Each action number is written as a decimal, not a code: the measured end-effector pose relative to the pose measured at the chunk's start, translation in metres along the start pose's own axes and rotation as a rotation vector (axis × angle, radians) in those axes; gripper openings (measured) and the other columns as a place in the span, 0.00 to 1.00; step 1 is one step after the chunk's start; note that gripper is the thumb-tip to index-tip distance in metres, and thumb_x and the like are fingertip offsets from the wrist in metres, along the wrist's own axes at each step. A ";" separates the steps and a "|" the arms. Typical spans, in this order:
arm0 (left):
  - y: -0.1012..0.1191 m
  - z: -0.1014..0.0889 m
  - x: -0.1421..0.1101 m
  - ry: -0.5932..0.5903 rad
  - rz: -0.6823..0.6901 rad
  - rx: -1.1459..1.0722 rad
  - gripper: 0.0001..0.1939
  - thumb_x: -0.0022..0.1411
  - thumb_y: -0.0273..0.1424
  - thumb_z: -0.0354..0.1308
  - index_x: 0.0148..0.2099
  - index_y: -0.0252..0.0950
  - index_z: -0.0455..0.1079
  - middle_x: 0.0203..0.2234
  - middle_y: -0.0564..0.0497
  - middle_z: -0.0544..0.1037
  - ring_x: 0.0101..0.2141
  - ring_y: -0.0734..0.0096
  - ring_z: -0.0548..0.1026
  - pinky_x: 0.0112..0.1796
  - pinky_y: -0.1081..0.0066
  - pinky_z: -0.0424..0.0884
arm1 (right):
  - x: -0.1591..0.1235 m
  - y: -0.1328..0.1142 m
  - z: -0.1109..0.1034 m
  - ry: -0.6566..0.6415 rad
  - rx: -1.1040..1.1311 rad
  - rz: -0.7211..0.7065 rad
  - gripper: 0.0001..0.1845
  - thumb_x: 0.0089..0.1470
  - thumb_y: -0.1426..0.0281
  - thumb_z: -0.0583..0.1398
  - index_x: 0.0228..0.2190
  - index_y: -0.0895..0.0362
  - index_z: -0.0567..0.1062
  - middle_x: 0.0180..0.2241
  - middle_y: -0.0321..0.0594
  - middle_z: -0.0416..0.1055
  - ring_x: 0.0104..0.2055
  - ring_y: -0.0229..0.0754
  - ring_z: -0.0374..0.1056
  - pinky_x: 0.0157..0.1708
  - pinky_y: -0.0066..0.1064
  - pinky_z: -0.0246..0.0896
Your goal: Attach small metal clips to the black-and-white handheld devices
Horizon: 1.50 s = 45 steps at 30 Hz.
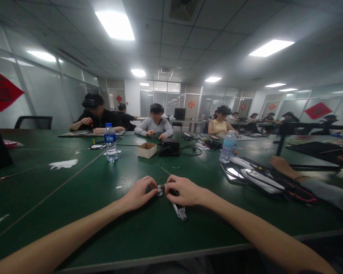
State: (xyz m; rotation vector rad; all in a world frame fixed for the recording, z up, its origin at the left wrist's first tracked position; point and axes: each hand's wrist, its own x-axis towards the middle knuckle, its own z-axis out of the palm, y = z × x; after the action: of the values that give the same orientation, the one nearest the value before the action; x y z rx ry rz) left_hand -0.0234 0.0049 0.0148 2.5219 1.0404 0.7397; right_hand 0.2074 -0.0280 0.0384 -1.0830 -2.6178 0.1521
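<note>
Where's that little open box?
In the head view, the open box sits on the green table beyond the left hand, just left of the black device.

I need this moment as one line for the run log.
left hand: at small pale part | right hand: at white-grey object | both grips: unclear | beyond: open box | surface: green table

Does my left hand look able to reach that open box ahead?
Probably yes: nothing visible stands between the left hand and the box, though it seems busy with a small part.
</note>
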 end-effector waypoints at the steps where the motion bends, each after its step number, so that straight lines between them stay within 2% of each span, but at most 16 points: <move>1: 0.001 0.000 0.000 0.000 -0.006 0.004 0.09 0.62 0.35 0.53 0.40 0.37 0.71 0.37 0.48 0.75 0.38 0.62 0.73 0.40 0.64 0.70 | 0.001 0.005 -0.001 -0.007 -0.015 0.055 0.08 0.55 0.67 0.61 0.36 0.54 0.77 0.43 0.40 0.67 0.38 0.39 0.68 0.38 0.30 0.62; 5: 0.003 -0.001 0.000 -0.024 -0.026 0.022 0.11 0.63 0.37 0.53 0.42 0.37 0.70 0.38 0.47 0.74 0.37 0.62 0.73 0.40 0.63 0.70 | 0.003 0.043 -0.005 -0.036 -0.131 0.341 0.08 0.53 0.67 0.60 0.36 0.54 0.76 0.42 0.41 0.66 0.38 0.42 0.67 0.33 0.30 0.59; 11: -0.003 0.001 -0.001 -0.041 -0.019 0.009 0.11 0.63 0.37 0.52 0.42 0.37 0.70 0.40 0.47 0.73 0.38 0.63 0.73 0.40 0.64 0.70 | -0.014 0.130 -0.009 -0.005 -0.351 0.689 0.21 0.58 0.73 0.52 0.53 0.50 0.66 0.48 0.48 0.63 0.47 0.51 0.65 0.38 0.36 0.61; 14: -0.007 0.002 -0.001 -0.042 -0.016 0.011 0.11 0.64 0.37 0.52 0.43 0.37 0.70 0.40 0.47 0.73 0.38 0.63 0.73 0.40 0.64 0.70 | -0.028 0.164 -0.008 0.017 -0.398 0.796 0.22 0.60 0.73 0.50 0.55 0.52 0.64 0.50 0.53 0.60 0.50 0.55 0.63 0.40 0.40 0.62; 17: -0.009 0.004 -0.002 -0.028 -0.006 0.020 0.10 0.63 0.36 0.52 0.42 0.37 0.70 0.40 0.48 0.73 0.38 0.63 0.73 0.40 0.65 0.70 | -0.037 0.185 -0.006 0.040 -0.444 0.879 0.23 0.62 0.72 0.48 0.58 0.51 0.61 0.52 0.54 0.58 0.52 0.57 0.61 0.42 0.43 0.61; 22: -0.006 0.004 -0.002 -0.027 -0.008 0.035 0.09 0.63 0.34 0.52 0.42 0.36 0.69 0.39 0.48 0.73 0.36 0.65 0.73 0.39 0.66 0.70 | -0.032 0.206 -0.001 0.051 -0.497 0.964 0.26 0.63 0.73 0.46 0.61 0.47 0.56 0.53 0.53 0.56 0.53 0.56 0.60 0.45 0.43 0.60; 31: -0.010 0.003 -0.003 -0.034 0.006 0.023 0.09 0.64 0.34 0.52 0.43 0.37 0.69 0.41 0.48 0.72 0.38 0.64 0.73 0.40 0.65 0.70 | 0.000 0.232 0.009 0.033 -0.517 1.075 0.21 0.66 0.69 0.45 0.55 0.48 0.68 0.56 0.55 0.54 0.55 0.63 0.57 0.44 0.47 0.59; 38: -0.006 0.003 -0.002 -0.044 0.000 0.043 0.09 0.64 0.34 0.53 0.43 0.37 0.69 0.41 0.48 0.72 0.38 0.65 0.73 0.39 0.66 0.70 | -0.012 0.239 0.008 0.043 -0.502 1.061 0.23 0.65 0.68 0.47 0.61 0.43 0.59 0.56 0.53 0.53 0.55 0.58 0.58 0.45 0.43 0.59; 45: -0.008 0.003 -0.003 -0.047 0.030 0.040 0.07 0.64 0.32 0.53 0.43 0.36 0.69 0.41 0.48 0.72 0.39 0.65 0.73 0.41 0.66 0.70 | -0.009 0.239 0.007 0.008 -0.487 1.059 0.24 0.66 0.66 0.47 0.62 0.42 0.57 0.59 0.54 0.51 0.57 0.59 0.56 0.46 0.46 0.58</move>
State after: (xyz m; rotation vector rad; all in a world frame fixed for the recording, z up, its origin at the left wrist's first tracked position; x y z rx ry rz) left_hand -0.0277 0.0076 0.0077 2.5817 1.0135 0.6710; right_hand 0.3716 0.1354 -0.0205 -2.5056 -1.8164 -0.2832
